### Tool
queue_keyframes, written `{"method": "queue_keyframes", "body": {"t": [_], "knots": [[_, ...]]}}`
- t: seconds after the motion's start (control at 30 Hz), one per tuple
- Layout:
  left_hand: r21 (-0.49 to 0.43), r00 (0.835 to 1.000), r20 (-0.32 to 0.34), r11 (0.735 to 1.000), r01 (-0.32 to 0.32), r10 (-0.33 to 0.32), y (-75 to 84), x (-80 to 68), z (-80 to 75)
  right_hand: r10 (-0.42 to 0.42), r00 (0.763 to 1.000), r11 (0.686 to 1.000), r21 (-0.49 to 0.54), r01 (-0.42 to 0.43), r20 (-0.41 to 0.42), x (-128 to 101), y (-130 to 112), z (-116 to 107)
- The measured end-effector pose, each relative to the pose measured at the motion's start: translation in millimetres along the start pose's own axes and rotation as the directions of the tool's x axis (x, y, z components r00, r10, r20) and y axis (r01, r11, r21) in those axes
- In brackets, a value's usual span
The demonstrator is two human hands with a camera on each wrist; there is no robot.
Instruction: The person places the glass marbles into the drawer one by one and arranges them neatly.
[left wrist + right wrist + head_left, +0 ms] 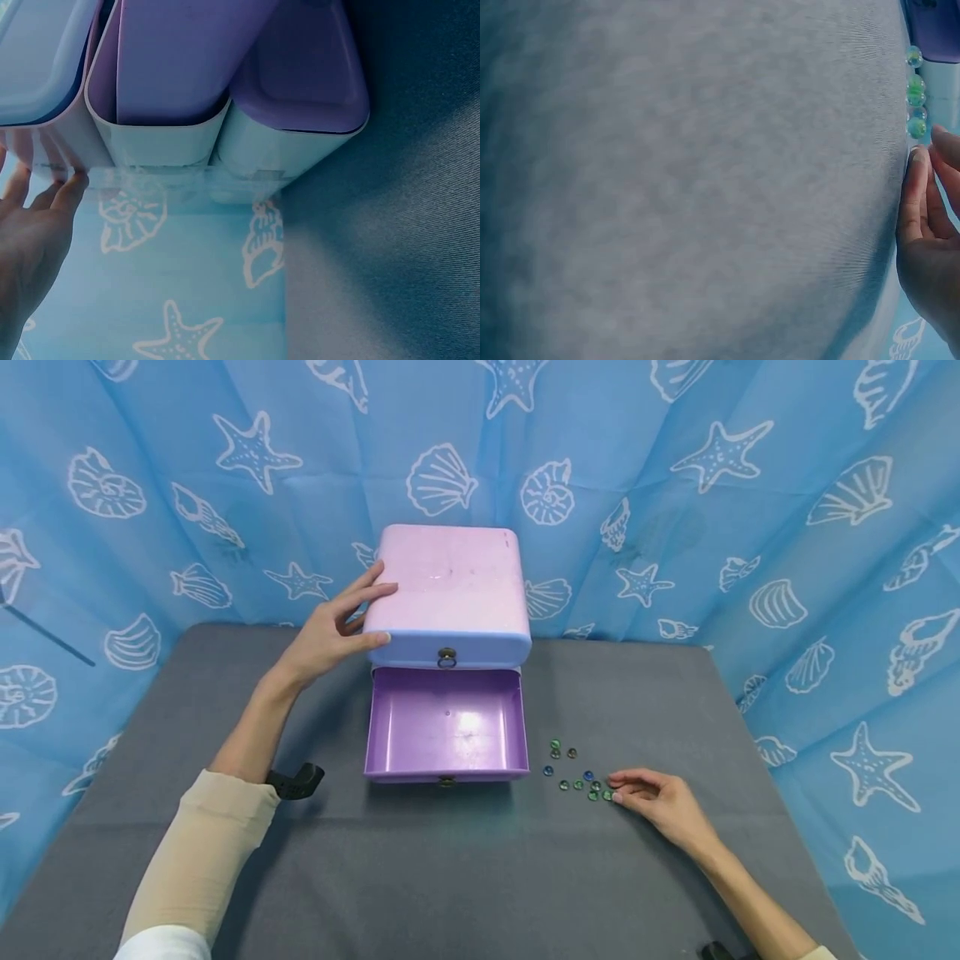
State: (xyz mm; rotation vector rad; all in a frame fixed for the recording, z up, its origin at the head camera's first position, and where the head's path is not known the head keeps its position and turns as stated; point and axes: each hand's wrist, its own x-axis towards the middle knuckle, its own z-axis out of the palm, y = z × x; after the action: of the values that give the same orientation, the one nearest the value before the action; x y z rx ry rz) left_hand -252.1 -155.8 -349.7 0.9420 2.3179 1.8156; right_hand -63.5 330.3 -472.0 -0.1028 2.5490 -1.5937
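A small drawer box with a pink top (450, 577) and a blue top drawer front (487, 649) stands at the back of the table. Below that front, a purple drawer (447, 718) is pulled out; in the left wrist view it is the middle tier (180, 67). My left hand (326, 635) rests on the box's left side, fingers extended, thumb near the front corner. To the right of the drawer, several glass marbles (577, 785) lie loose on the table. My right hand (663, 806) is beside them, thumb and fingertips apart, close to a green marble (607, 795).
A grey cloth (465, 877) covers the table. Behind and beside it hangs a blue curtain (637, 502) with white shell and starfish prints. The bottom purple drawer (300, 75) is pushed in. A black strap device (297, 782) is on the left wrist.
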Motion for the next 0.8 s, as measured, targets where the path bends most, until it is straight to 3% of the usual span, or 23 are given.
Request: {"method": "queue_keyframes", "body": {"t": [0.13, 0.27, 0.5, 0.8], "knots": [[-0.001, 1.000, -0.001, 1.000, 0.001, -0.001, -1.9, -0.8, 0.3, 0.007, 1.000, 0.999, -0.040, -0.006, 0.023, -1.3, 1.9, -0.5], [-0.001, 1.000, -0.002, 1.000, -0.002, 0.002, -3.3, -1.3, 0.9, -0.043, 0.999, 0.990, -0.133, 0.043, -0.002, -1.0, 5.2, 1.6], [-0.007, 1.000, 0.003, 1.000, -0.001, 0.001, -5.8, -1.6, 2.3, -0.140, 0.989, 0.942, -0.314, 0.116, -0.055, -1.2, 8.5, 7.9], [-0.004, 1.000, -0.006, 1.000, -0.003, 0.003, -2.5, -0.7, 1.4, -0.189, 0.979, 0.921, -0.358, 0.151, -0.073, 2.4, 7.6, 7.9]]}}
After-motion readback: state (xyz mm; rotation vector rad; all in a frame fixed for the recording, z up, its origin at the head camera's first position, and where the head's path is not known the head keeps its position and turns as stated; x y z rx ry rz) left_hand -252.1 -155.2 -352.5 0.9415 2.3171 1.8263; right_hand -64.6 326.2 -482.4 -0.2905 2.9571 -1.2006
